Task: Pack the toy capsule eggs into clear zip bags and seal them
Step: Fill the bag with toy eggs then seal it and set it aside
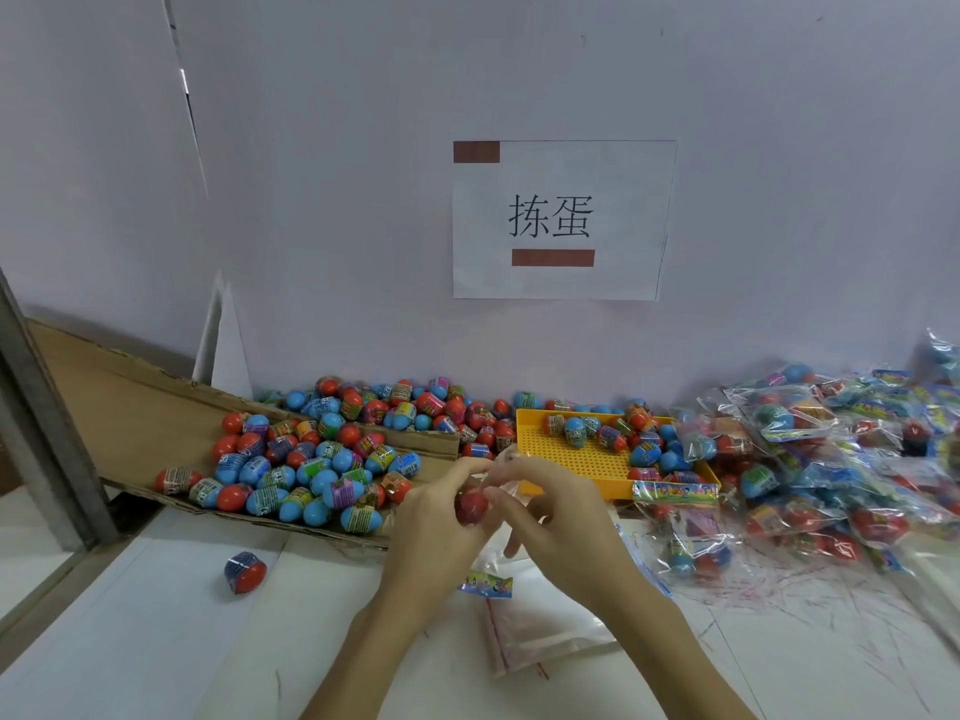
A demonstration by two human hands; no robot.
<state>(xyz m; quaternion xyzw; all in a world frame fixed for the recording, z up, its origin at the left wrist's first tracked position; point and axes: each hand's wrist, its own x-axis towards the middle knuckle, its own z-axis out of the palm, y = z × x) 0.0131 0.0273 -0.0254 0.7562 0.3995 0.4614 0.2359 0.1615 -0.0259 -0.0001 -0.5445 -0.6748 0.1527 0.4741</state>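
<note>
Both hands — left hand (436,517), right hand (558,517) — pinch a clear bag (501,467) (red egg (471,505) inside).

We are at a small packing station in a workshop, as shown by the loose heap of capsule eggs (332,459) on flattened cardboard (130,407), the yellow sorting tray (576,459), the pile of filled bags (810,459) and a printed paper sign (561,220) on the partition wall
</note>
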